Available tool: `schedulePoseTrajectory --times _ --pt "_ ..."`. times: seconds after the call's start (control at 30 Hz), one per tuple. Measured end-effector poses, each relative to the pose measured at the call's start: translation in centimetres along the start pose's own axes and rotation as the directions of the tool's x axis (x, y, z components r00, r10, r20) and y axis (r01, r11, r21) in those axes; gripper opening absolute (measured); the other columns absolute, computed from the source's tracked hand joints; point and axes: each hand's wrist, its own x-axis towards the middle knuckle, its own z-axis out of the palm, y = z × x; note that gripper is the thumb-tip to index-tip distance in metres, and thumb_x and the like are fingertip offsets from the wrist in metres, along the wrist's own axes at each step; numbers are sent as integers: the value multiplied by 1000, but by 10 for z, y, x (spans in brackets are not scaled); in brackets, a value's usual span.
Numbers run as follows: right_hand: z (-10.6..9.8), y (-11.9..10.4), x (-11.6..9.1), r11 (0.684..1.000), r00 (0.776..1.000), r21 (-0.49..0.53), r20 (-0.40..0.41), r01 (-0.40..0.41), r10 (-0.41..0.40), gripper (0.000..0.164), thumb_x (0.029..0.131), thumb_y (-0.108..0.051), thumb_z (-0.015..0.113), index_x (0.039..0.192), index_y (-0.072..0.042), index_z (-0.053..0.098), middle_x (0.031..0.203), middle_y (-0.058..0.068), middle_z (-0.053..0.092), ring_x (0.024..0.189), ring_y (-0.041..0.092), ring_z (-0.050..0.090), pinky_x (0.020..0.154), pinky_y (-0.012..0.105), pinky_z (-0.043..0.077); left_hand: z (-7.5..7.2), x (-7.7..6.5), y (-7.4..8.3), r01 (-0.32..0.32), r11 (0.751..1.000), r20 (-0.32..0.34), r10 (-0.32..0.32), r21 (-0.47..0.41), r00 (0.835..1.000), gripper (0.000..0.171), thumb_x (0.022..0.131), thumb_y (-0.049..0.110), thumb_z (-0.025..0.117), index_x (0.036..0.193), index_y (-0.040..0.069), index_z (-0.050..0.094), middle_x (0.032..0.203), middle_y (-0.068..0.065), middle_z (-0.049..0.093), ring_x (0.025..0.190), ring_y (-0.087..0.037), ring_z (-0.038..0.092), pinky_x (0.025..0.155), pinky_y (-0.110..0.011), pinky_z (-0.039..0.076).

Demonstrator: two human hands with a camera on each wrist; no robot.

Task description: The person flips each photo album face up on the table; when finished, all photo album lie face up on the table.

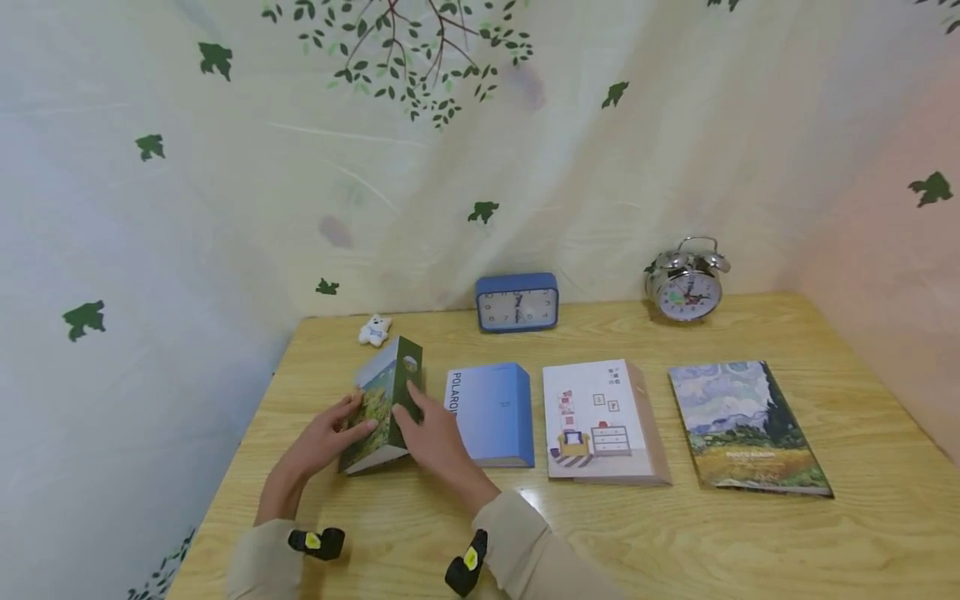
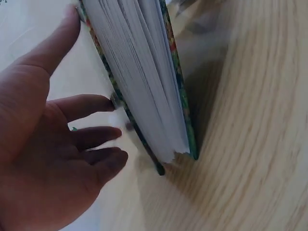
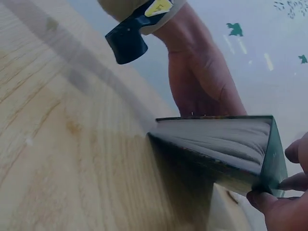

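A thick green photo album [image 1: 378, 408] with a painted landscape cover stands tilted on the table's left side. My right hand [image 1: 435, 437] grips it at the dark green spine, and the right wrist view shows those fingertips [image 3: 263, 201] at the spine's edge. Against the front cover rests my left hand [image 1: 322, 442], thumb and forefinger touching it. In the left wrist view the other fingers [image 2: 98, 137] are loosely bent beside the cover, and the page block [image 2: 134, 72] shows between both covers. Just right of the album lies a blue POLAROID album [image 1: 487, 417].
Farther right on the wooden table [image 1: 600, 542] lie a white illustrated album [image 1: 596, 425] and a landscape-painted album [image 1: 746, 429]. Along the back stand a small white bear figure [image 1: 375, 330], a blue clock [image 1: 517, 302] and a silver twin-bell alarm clock [image 1: 686, 287], before a leaf-patterned curtain [image 1: 405, 208].
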Motion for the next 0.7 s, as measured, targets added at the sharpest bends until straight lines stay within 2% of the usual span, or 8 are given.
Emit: schedulePoseTrajectory --times 0.07,0.23,0.37,0.53,0.7 --pt "-4 -3 1 999 1000 39 -22 6 -5 51 95 -41 45 142 -21 37 139 4 44 124 22 45 97 42 42 1 1 4 14 1000 -19 -14 -8 1000 71 92 42 52 144 1 26 151 -22 13 135 -43 15 104 -57 24" --pt "-9 -6 4 992 996 120 -83 33 -23 48 95 -26 50 138 -7 41 129 11 54 110 20 58 87 31 49 2 5 13 -30 995 -48 25 -97 999 65 92 44 51 145 12 31 150 -13 24 137 -35 19 106 -53 25" --pt "-13 -7 6 987 993 156 -120 37 -18 45 94 -20 52 137 -7 44 128 8 55 108 18 59 85 28 50 2 7 20 -83 979 -63 72 -187 995 59 92 41 52 144 21 33 147 -11 30 134 -32 27 104 -52 29" --pt "-20 -16 5 979 992 197 -124 46 -21 41 94 -19 54 134 -14 49 127 2 57 107 16 60 83 28 51 -1 7 25 -157 942 -73 142 -297 987 53 93 35 54 142 30 35 146 -2 34 132 -25 35 100 -44 38" --pt "-20 -23 4 979 992 187 -113 76 -55 41 93 -21 55 134 -16 50 124 2 58 106 14 59 85 27 50 -3 2 26 -191 916 -103 165 -352 981 51 94 30 53 143 29 35 146 -2 34 126 -23 43 92 -32 46"
